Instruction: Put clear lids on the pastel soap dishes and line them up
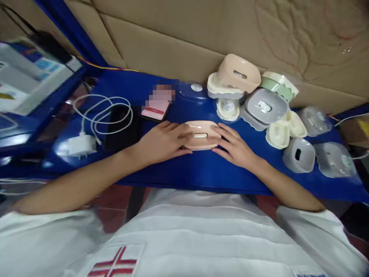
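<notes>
A peach plastic oval piece (200, 144) with a slot in its middle lies on the blue table in front of me. My left hand (170, 140) grips its left end, the fingers reaching over the top and the thumb at the near edge. At the opposite end my right hand (232, 144) holds it the same way, fingertips on the upper face. Just beyond it sit a small cream piece in clear plastic (227, 109) and a clear oval cover with a white label (191, 91).
Peach (238, 73), grey (266, 105) and green (278, 86) plastic pieces are piled at the back right. Grey boxes (300, 156) and clear covers (334, 159) lie further right. A phone (157, 104), a coiled white cable (108, 111) and a charger (82, 145) are left. Cardboard (173, 50) stands behind.
</notes>
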Available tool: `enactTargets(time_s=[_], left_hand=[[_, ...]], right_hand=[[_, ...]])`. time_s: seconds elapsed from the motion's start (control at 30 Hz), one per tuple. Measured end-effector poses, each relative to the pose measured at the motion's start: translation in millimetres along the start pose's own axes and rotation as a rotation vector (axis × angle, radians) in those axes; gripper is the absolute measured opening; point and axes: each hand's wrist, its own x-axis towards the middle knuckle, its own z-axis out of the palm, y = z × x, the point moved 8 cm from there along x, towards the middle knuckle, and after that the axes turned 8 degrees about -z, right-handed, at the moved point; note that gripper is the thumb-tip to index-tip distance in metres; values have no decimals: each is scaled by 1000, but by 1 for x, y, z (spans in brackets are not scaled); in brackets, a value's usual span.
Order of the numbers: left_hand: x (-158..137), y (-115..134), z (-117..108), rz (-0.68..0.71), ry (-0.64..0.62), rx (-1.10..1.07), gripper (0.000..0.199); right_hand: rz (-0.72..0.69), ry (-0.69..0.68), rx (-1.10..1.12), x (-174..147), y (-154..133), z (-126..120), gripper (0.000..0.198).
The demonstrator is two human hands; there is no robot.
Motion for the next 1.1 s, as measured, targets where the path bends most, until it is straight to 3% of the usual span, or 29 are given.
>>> enactTargets(time_s=[0.17,0.23,0.33,0.47,0.57,0.67,0.8,0.93,1.1], left_hand=[[1,5,-2,11,-41,-96,41],[13,-12,-6,-61,-22,-196,41],[45,-62,-5,-317,14,-184,44],[98,-96,25,-369,-158,-80,58],[113,-84,40,-312,-235,-8,50],[101,-55,31,-271,-176,13,38],[64,-32,24,-309,-202,-161,38],[40,-34,25,-345,-151,-295,40],[33,-40,25,-290,-133,-256,44]], right_hand=[[-1,-7,-6,-2,-3,-2,37],[-5,-13,-9,-2,-4,-5,37],[-5,-25,-10,-1,-5,-7,37],[-14,-29,-20,-2,-6,-11,36],[-10,-41,-7,-3,-6,-12,36],[-21,-35,15,-3,-7,-14,37],[-44,7,25,-3,-9,-17,37],[-54,-2,61,-3,-9,-18,38],[-46,0,90,-4,-7,-21,41]])
